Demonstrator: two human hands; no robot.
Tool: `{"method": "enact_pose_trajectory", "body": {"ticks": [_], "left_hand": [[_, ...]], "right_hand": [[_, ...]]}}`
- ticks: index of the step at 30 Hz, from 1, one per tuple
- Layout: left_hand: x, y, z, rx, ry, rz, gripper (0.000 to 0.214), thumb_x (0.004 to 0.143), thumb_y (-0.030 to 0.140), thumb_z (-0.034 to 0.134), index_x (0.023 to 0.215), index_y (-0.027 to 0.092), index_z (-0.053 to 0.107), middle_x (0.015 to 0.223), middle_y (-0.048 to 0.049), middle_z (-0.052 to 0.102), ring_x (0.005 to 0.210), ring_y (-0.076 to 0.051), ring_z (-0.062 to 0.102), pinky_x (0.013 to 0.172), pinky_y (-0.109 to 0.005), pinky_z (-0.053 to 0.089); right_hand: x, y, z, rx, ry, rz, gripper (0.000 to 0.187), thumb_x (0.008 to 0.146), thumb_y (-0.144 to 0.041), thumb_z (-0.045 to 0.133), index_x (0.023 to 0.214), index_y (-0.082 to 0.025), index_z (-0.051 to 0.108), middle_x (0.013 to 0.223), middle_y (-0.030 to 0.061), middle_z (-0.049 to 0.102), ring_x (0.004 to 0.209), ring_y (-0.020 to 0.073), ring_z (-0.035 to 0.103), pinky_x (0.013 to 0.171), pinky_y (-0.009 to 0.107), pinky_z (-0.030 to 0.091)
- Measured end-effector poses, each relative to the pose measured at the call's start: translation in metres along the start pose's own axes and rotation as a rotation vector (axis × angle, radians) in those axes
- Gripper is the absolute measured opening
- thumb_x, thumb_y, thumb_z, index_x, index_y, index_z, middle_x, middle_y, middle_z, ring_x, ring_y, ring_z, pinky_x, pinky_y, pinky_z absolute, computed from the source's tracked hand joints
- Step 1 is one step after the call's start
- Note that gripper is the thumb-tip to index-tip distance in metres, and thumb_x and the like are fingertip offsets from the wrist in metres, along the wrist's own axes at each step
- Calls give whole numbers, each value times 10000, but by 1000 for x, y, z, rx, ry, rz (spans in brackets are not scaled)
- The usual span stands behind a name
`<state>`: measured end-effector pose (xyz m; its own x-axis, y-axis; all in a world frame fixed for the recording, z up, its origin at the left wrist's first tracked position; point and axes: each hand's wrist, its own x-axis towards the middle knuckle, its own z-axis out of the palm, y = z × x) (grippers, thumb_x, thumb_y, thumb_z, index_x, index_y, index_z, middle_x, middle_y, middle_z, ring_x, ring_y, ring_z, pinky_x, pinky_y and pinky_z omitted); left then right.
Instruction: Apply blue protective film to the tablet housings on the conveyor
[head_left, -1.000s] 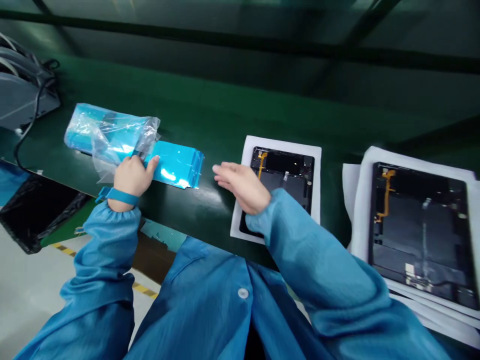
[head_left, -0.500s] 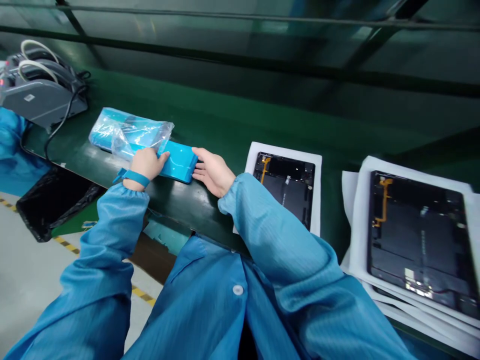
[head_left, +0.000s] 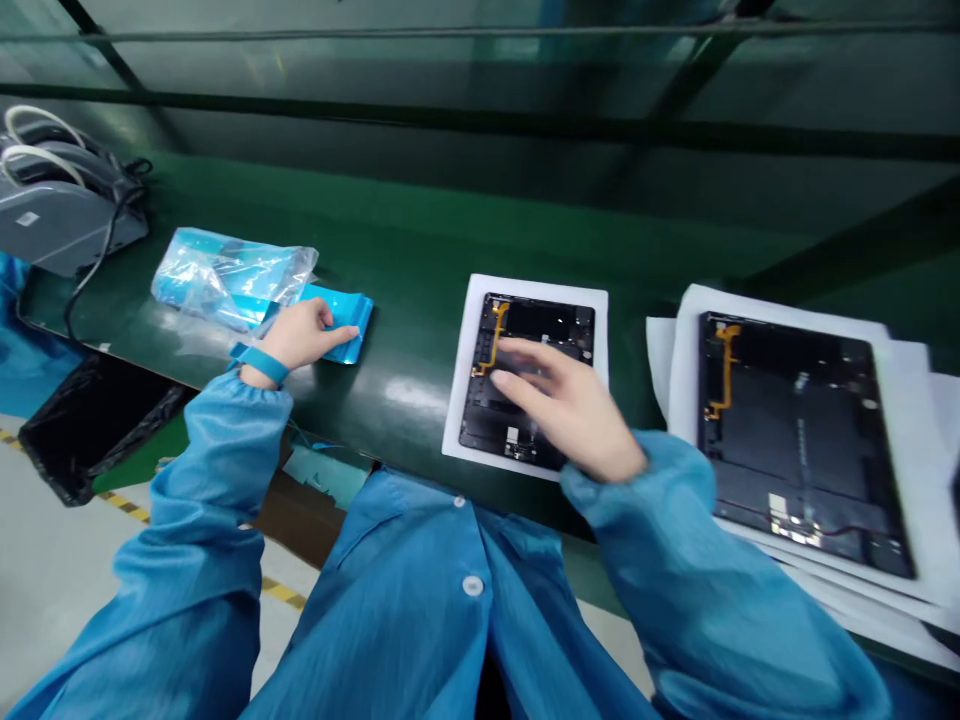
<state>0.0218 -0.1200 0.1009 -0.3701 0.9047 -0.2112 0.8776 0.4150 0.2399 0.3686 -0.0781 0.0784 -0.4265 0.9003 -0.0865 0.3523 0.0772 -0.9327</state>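
Observation:
My left hand [head_left: 300, 337] rests on a stack of shiny blue film sheets [head_left: 341, 333] that stick out of a clear plastic bag [head_left: 225, 275] on the green belt. Its fingers lie curled on the top sheet. My right hand [head_left: 566, 405] hovers over or lies on an open black tablet back [head_left: 540, 330] with an orange flex cable, which sits on a white foam sheet [head_left: 465, 400]. The fingers are stretched out and apart, holding nothing.
A second, larger open tablet back [head_left: 795, 430] lies on stacked white foam sheets [head_left: 892, 370] at the right. A grey device with cables [head_left: 60, 205] stands at the far left. A black bag [head_left: 82, 420] hangs below the belt edge.
My right hand has left the blue film stack and moved right onto the black tablet back. My left hand stays on the film sheets.

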Motion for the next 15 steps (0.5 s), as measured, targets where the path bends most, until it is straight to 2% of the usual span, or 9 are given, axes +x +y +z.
{"method": "enact_pose_trajectory", "body": {"ticks": [2, 4, 7, 9, 12, 15], "left_hand": [[2, -8, -7, -112, -54, 5, 384, 821, 569, 691, 812, 191, 625, 797, -24, 659, 744, -191, 609, 730, -313, 452], [4, -13, -11, -179, -87, 11, 351, 846, 526, 672, 821, 176, 666, 748, -5, 644, 696, -158, 567, 712, -296, 434], [5, -15, -14, -221, -80, 9, 252, 879, 391, 640, 826, 147, 677, 652, 21, 596, 625, -119, 520, 663, -261, 410], [3, -14, -16, -227, -43, 12, 205, 895, 317, 603, 797, 144, 652, 608, 34, 562, 594, -105, 512, 638, -241, 398], [-8, -14, -22, -204, 118, -17, 180, 918, 286, 573, 812, 148, 622, 628, 37, 552, 602, -94, 501, 642, -229, 378], [-39, -13, -29, -120, 484, 21, 153, 923, 281, 578, 845, 150, 600, 683, 28, 531, 637, -94, 473, 658, -238, 345]], "right_hand": [[-21, 29, -33, -249, 250, 28, 506, 794, -496, 691, 1199, -193, 721, 1353, 149, 672, 1293, 345, 604, 1098, 576, 478], [-32, 52, -52, -398, 404, 124, 560, 775, -509, 685, 1215, -164, 716, 1298, 183, 687, 1209, 364, 646, 1045, 600, 507], [-29, 70, -54, -366, 401, 243, 599, 765, -481, 685, 1247, -125, 702, 1143, 177, 737, 951, 297, 716, 925, 537, 585], [-17, 75, -47, -310, 373, 212, 565, 768, -399, 671, 1261, -125, 693, 1126, 153, 752, 861, 246, 710, 890, 484, 606], [-2, 75, -36, -297, 346, 160, 530, 762, -271, 641, 1274, -141, 684, 1153, 129, 753, 826, 211, 700, 892, 453, 611], [-2, 61, -28, -372, 364, 156, 516, 759, -230, 663, 1265, -135, 690, 1176, 148, 732, 889, 240, 705, 924, 489, 595]]}}
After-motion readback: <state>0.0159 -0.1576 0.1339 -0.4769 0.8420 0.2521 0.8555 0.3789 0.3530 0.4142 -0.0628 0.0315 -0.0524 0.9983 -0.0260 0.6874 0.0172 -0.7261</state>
